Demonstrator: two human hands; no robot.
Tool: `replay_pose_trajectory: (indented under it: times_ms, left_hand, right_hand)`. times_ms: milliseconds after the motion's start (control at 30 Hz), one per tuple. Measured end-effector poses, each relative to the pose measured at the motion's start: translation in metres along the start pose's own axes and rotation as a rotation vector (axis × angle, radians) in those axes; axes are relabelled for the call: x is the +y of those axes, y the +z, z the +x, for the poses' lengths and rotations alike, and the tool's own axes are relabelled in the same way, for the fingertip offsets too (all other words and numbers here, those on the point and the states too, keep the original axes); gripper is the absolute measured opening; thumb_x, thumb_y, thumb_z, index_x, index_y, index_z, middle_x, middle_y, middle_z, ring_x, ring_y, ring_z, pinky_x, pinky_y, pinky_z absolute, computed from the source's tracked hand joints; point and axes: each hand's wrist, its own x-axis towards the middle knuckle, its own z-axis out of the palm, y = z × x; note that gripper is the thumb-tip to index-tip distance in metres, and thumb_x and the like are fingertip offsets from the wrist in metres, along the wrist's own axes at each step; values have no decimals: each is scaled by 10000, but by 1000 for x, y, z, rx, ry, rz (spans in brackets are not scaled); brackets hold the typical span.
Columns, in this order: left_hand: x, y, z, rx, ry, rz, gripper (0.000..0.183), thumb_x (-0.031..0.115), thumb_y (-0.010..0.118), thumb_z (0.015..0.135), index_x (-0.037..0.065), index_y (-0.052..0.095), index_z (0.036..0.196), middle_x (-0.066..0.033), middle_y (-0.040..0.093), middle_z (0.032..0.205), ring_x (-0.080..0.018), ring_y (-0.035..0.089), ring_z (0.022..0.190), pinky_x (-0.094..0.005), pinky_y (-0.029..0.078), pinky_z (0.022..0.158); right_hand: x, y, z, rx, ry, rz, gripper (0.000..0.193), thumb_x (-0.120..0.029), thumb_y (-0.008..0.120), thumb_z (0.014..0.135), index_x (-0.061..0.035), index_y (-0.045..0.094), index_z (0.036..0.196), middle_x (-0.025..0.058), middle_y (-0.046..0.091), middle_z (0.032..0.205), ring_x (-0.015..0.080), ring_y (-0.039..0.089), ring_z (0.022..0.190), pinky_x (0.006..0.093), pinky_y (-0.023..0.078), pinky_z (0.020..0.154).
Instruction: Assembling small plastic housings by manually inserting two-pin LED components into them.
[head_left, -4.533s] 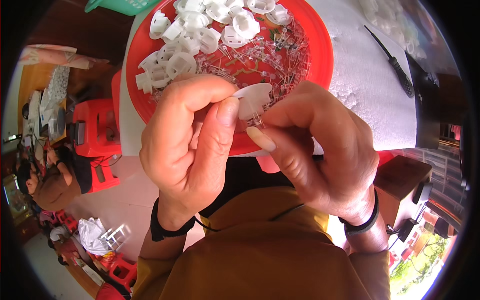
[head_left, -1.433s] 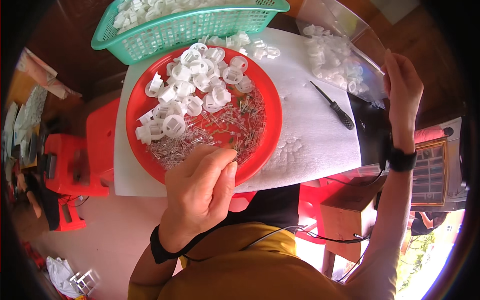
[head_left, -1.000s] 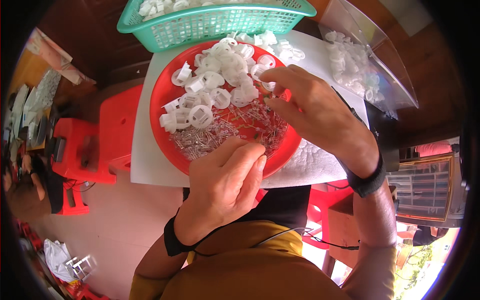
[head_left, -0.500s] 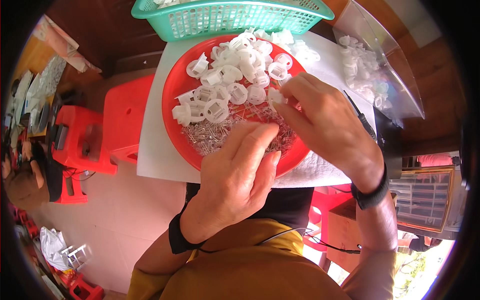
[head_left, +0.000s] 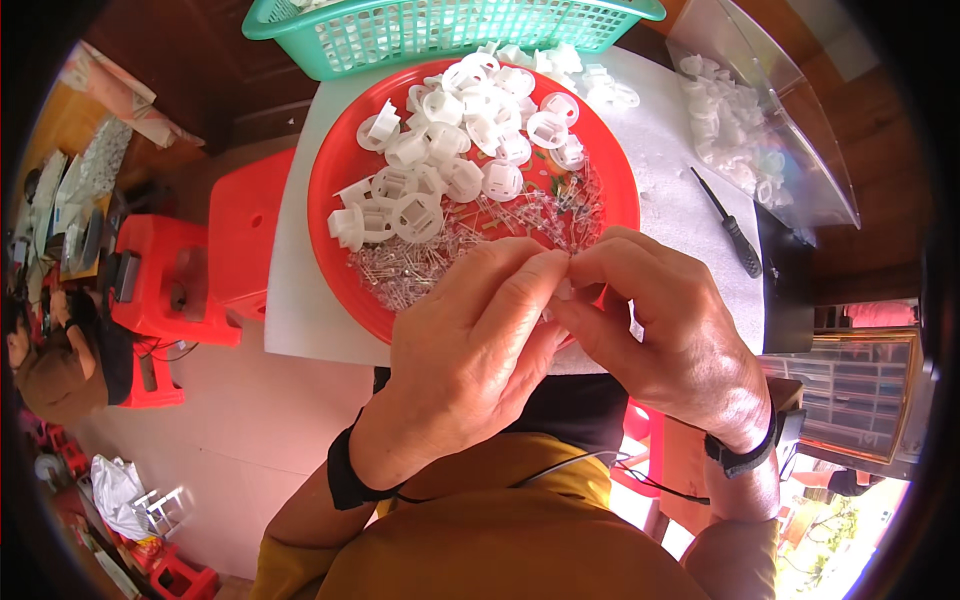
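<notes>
My left hand (head_left: 475, 335) and my right hand (head_left: 665, 325) meet over the front rim of a round red tray (head_left: 322, 215), fingertips almost touching. Between the right thumb and fingers a bit of a white plastic holder (head_left: 563, 290) shows; most of it is hidden. The left fingers are pinched together against the same spot, and what they hold is covered. In the tray, just beyond my hands, lies a loose heap of clear LEDs (head_left: 400, 265) with thin wire legs. Several white round plastic holders (head_left: 417, 217) are piled at the back and left of the tray.
A green basket (head_left: 450, 40) of white parts stands behind the tray. On the white-covered table (head_left: 670, 140) at right lies a black-handled screwdriver (head_left: 738, 240), near a clear bin (head_left: 800, 130) of white parts. Red stools (head_left: 250, 235) are at left; farther off sits another person (head_left: 75, 350).
My right hand has drawn back from the holder pile toward me with a white plastic holder and met my left hand. The screwdriver at right has come fully into view.
</notes>
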Motion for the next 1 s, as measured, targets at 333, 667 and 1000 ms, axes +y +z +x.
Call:
replay_pose_trajectory:
  times_ms: [333, 667, 1000]
  left_hand:
    - [4, -5, -2, 15, -45, -24, 373, 9, 671, 805, -34, 553, 1156, -154, 591, 1040, -213, 589, 813, -284, 494, 665]
    - [5, -5, -3, 76, -69, -30, 332, 19, 619, 848, -44, 546, 1166, -160, 577, 1076, -203, 579, 832, -271, 478, 692]
    - [5, -5, -3, 74, -81, -23, 335, 4, 620, 843, -49, 542, 1164, -157, 577, 1072, -196, 588, 861, -271, 482, 701]
  right_hand:
    - [35, -8, 15, 45, 168, 6, 112, -61, 627, 849, 3, 615, 941, 128, 629, 827, 235, 585, 678, 313, 465, 609]
    - [31, 14, 28, -54, 8, -581, 213, -130, 642, 834, -37, 556, 1005, 132, 565, 909, 346, 607, 783, 428, 487, 635]
    - [34, 19, 27, -33, -50, -580, 107, -74, 580, 802, -23, 545, 890, 131, 597, 862, 343, 646, 723, 433, 525, 572]
